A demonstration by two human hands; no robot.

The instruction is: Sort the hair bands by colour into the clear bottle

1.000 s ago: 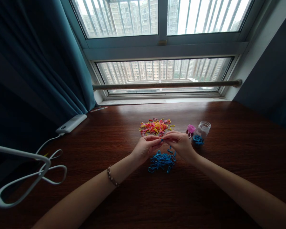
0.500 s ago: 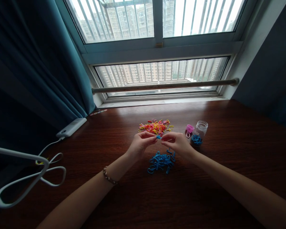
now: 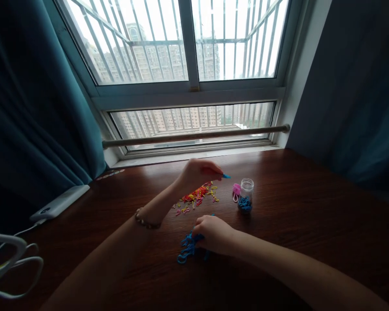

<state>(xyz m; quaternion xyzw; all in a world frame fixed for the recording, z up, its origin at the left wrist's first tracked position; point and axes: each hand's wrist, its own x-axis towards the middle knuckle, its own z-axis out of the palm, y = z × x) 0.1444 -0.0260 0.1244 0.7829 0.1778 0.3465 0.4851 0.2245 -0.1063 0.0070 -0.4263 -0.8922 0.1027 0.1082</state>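
Note:
My left hand [image 3: 199, 170] is raised over the far part of the table, its fingertips pinched on small blue loop-shaped clips [image 3: 227, 176] whose number I cannot tell. My right hand [image 3: 215, 233] is lowered onto the pile of blue clips [image 3: 188, 248], covering its right side. Its fingers are curled down among the clips, and what lies between them is hidden. Behind and below my left hand is a pile of red, yellow and pink clips [image 3: 197, 196], partly covered by it. A clear jar [image 3: 247, 185] stands upright and uncapped to the right, with blue clips [image 3: 245, 204] in its bottom.
Beside the jar lies a pink lid [image 3: 236, 188] with a pale loop. A white power strip [image 3: 60, 202] and its looped white cable [image 3: 16, 259] are at the left. The dark wooden table [image 3: 294, 216] ends at a window with a rail [image 3: 194, 135]. Blue curtain [image 3: 52, 108] hangs left.
My hands have come apart. The right one has dropped to the blue pile, while the left keeps the blue clips pinched and has shifted up and right of the coloured pile. The view has tilted up.

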